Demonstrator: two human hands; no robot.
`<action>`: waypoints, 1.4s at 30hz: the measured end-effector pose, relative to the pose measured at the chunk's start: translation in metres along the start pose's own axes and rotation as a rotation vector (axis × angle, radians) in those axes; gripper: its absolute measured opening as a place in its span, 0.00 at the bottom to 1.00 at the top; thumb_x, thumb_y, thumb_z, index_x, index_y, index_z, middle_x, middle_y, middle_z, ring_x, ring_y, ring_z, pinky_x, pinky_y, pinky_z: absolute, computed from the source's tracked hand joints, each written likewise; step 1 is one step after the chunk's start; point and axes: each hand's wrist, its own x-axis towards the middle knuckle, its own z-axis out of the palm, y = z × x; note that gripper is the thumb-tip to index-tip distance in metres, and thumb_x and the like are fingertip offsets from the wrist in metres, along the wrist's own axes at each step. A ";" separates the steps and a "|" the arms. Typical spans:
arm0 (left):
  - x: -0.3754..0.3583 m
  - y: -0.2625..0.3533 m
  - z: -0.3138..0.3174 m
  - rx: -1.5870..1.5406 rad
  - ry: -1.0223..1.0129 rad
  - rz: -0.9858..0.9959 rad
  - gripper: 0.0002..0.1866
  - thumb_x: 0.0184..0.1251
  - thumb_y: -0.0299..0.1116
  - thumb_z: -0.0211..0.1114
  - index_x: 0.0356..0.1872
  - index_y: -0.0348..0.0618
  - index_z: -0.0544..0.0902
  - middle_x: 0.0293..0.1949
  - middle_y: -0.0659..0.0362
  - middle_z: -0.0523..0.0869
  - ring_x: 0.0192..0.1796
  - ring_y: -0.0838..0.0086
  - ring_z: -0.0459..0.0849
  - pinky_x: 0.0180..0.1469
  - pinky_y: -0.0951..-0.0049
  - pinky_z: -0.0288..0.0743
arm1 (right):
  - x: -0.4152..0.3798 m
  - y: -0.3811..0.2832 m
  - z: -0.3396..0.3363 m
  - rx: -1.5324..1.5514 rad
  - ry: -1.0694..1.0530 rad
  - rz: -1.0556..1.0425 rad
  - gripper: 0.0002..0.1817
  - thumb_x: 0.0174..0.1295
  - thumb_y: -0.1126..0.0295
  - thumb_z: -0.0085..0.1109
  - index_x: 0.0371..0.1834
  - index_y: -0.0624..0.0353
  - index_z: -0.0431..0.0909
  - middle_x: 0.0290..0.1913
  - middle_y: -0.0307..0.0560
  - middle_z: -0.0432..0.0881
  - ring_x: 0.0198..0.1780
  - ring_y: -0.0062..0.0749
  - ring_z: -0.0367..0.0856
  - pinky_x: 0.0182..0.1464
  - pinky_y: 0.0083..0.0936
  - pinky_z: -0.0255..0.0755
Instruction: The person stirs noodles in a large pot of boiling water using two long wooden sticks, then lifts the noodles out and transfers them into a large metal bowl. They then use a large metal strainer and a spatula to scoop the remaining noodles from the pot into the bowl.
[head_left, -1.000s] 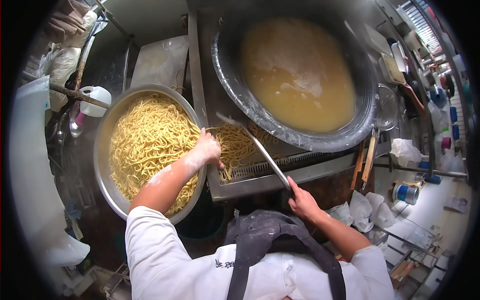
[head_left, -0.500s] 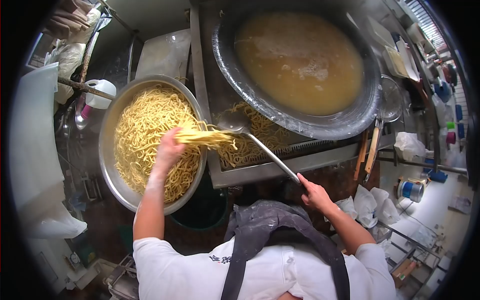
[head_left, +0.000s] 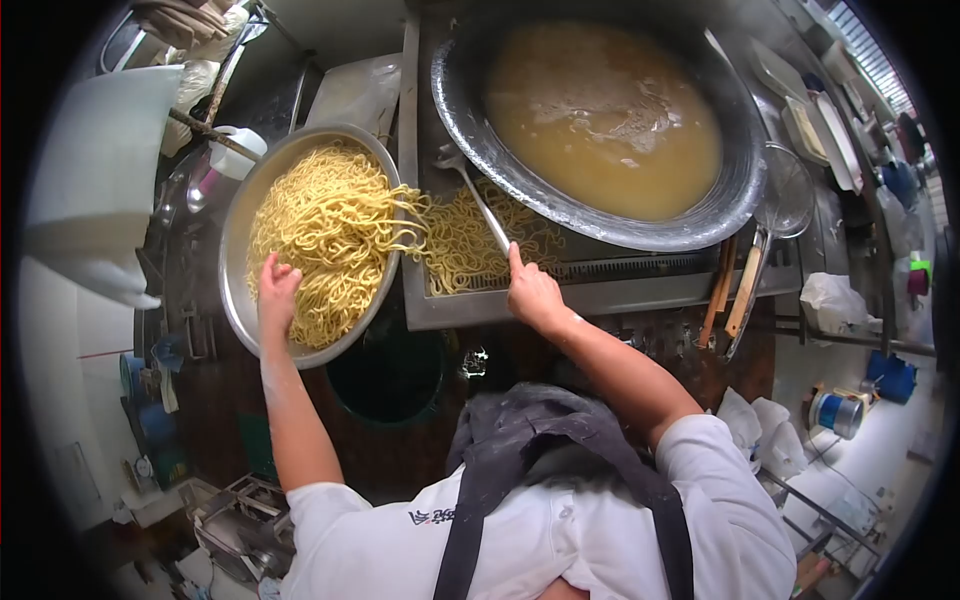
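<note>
A wide metal basin at the left is heaped with yellow noodles. Some strands hang over its right rim. My left hand is over the basin's near left side, fingers apart with nothing visible in them. In my right hand is the handle of a metal ladle, its index finger stretched along the shaft. The ladle's head lies at the upper left, above more noodles spread on the metal stove top beside the pot.
A large dark pot of cloudy yellowish liquid stands at the back. To its right rests a wire strainer with a wooden handle. Below the basin is a dark green tub. A white jug stands at the left.
My left hand has let go of a bunch of noodles at the basin's right rim and drawn back left. My right hand has moved up and left with the ladle, whose head now lies farther back.
</note>
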 end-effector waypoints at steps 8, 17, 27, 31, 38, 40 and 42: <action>-0.195 -0.064 0.022 -0.343 -0.075 -0.318 0.35 0.71 0.34 0.64 0.75 0.42 0.61 0.56 0.52 0.81 0.47 0.71 0.85 0.46 0.74 0.81 | -0.150 0.071 -0.013 0.033 -0.176 -0.087 0.41 0.57 0.76 0.50 0.79 0.60 0.52 0.40 0.69 0.81 0.41 0.63 0.83 0.47 0.52 0.77; -0.221 -0.036 0.055 -0.451 -0.267 -0.175 0.33 0.72 0.34 0.64 0.75 0.42 0.61 0.57 0.51 0.81 0.48 0.69 0.86 0.49 0.70 0.80 | -0.099 0.053 -0.026 0.027 -0.006 -0.028 0.39 0.58 0.74 0.49 0.77 0.65 0.54 0.38 0.66 0.84 0.40 0.62 0.84 0.46 0.53 0.78; -0.235 -0.118 0.008 -0.436 -0.357 -0.260 0.34 0.71 0.33 0.64 0.75 0.42 0.61 0.58 0.52 0.80 0.47 0.72 0.85 0.47 0.72 0.80 | -0.246 0.007 -0.038 0.062 -0.223 0.150 0.44 0.58 0.70 0.55 0.80 0.59 0.49 0.41 0.69 0.84 0.44 0.60 0.84 0.51 0.49 0.77; -0.231 -0.147 -0.008 -0.412 -0.415 -0.255 0.33 0.72 0.34 0.64 0.74 0.42 0.62 0.56 0.53 0.81 0.44 0.72 0.86 0.45 0.72 0.80 | -0.239 0.018 0.001 -0.009 -0.037 0.228 0.44 0.58 0.71 0.54 0.77 0.74 0.46 0.38 0.71 0.84 0.42 0.63 0.84 0.49 0.51 0.77; -0.214 -0.140 -0.009 -0.396 -0.533 -0.192 0.33 0.72 0.36 0.64 0.74 0.42 0.63 0.57 0.52 0.81 0.46 0.72 0.85 0.48 0.69 0.80 | -0.264 -0.065 0.052 0.112 -0.173 0.231 0.44 0.58 0.70 0.51 0.78 0.71 0.45 0.43 0.76 0.82 0.47 0.63 0.84 0.54 0.49 0.75; -0.211 -0.138 -0.009 -0.387 -0.560 -0.183 0.33 0.72 0.36 0.64 0.74 0.42 0.63 0.57 0.52 0.80 0.46 0.72 0.85 0.48 0.70 0.80 | -0.261 -0.057 0.038 0.195 -0.092 0.220 0.43 0.59 0.69 0.52 0.78 0.67 0.48 0.44 0.75 0.82 0.48 0.63 0.83 0.55 0.49 0.74; -0.210 -0.134 -0.009 -0.376 -0.585 -0.169 0.33 0.72 0.37 0.64 0.74 0.42 0.63 0.58 0.52 0.80 0.46 0.72 0.85 0.48 0.70 0.80 | -0.249 -0.060 0.018 0.232 -0.017 0.288 0.40 0.60 0.67 0.53 0.78 0.59 0.54 0.42 0.72 0.83 0.47 0.62 0.84 0.54 0.48 0.75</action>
